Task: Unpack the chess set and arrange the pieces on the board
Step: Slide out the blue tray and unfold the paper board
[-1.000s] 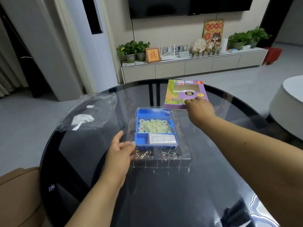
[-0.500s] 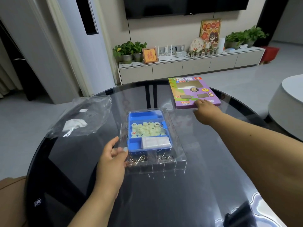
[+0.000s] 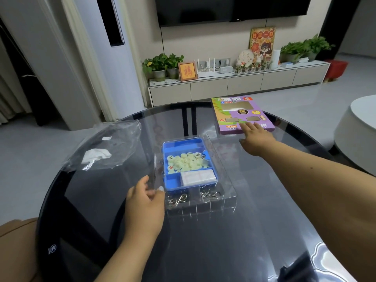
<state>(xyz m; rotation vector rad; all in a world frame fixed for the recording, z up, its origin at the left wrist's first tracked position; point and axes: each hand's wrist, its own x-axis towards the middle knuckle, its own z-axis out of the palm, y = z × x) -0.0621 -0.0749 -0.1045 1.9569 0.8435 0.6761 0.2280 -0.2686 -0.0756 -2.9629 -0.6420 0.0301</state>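
The blue tray (image 3: 190, 163) holds pale round chess pieces (image 3: 186, 161) and a white packet (image 3: 197, 177). The left hand (image 3: 145, 197) pinches the clear plastic tray (image 3: 227, 192) under it. The right hand (image 3: 255, 137) lies flat on the purple box (image 3: 242, 115).

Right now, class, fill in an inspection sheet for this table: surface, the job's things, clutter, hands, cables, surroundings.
Surface: round dark glass table, glossy, with reflections.
Job's things: blue tray of pale round chess pieces with a white packet in its near compartment, seated in a clear plastic insert; purple box at the far edge. No board seen laid out.
Clutter: crumpled clear plastic bag on the left; metal wire puzzles in the insert's near section.
Hands: left hand holds the insert's near-left corner; right hand rests straight fingers on the purple box.
Cables: nothing seen on the table.
Surroundings: TV cabinet with potted plants, wall television.
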